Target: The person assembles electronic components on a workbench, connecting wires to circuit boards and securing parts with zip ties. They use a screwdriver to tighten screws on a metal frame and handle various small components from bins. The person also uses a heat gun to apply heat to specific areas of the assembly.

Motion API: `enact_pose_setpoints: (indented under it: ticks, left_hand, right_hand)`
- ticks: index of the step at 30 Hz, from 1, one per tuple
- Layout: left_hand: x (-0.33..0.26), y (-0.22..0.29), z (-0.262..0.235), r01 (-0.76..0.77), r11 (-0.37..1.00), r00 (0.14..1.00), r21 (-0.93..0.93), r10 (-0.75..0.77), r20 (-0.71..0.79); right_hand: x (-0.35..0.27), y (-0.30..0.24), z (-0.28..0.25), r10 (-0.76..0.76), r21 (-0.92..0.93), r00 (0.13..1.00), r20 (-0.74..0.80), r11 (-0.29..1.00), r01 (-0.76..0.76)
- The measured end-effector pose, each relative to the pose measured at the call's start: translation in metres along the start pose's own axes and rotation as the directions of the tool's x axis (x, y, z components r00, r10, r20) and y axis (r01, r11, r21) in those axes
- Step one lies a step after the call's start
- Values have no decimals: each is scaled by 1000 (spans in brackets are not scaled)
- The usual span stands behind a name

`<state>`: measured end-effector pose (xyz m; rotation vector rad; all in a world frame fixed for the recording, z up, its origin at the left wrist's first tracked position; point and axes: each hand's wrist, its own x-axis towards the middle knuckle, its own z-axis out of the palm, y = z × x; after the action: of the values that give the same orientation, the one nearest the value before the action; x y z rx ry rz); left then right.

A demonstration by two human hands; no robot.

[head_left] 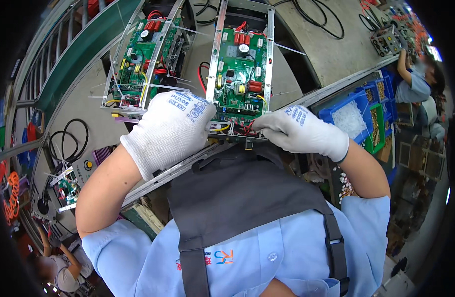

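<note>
In front of me lies an open metal-framed unit with a green circuit board [239,64], which carries red parts, a black round capacitor and thin wires. My left hand [173,126], in a white glove, is closed at the near left corner of this frame; its fingertips are hidden. My right hand [301,128], gloved too, reaches to the near right corner with fingertips pinched at the thin red wires [246,128]. A yellow wire [220,128] bends between the two hands. Another such unit [141,57] lies to the left, with white cable ties sticking out.
Blue bins [358,101] on the right hold clear plastic pieces [348,119] and small parts; a green bin [378,128] stands among them. Black cables [71,141] lie on the bench at left and far right. Co-workers sit at far right [415,81] and lower left [64,270].
</note>
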<state>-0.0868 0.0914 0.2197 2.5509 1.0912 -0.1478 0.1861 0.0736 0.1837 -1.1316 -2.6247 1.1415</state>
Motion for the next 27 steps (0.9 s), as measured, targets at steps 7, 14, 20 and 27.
enact_pose_setpoints:
  ticks: [7,14,20,27]
  left_hand:
    - [14,8,-6,209,971,942,-115,-168,292]
    - [21,0,16,161,959,980,-234,-126,157]
    - [37,-3,18,130,942,960,-310,-41,278]
    - [42,-3,24,177,956,951,-236,-105,291]
  right_hand:
    - [6,-10,-1,-33,-226,999,-30,974,25]
    - [29,-16,-10,284,38,915,288,951,-307]
    - [39,-28,-18,579,234,657,483,638,-734]
    - [48,-35,-18,540,12,714,445,794,-608]
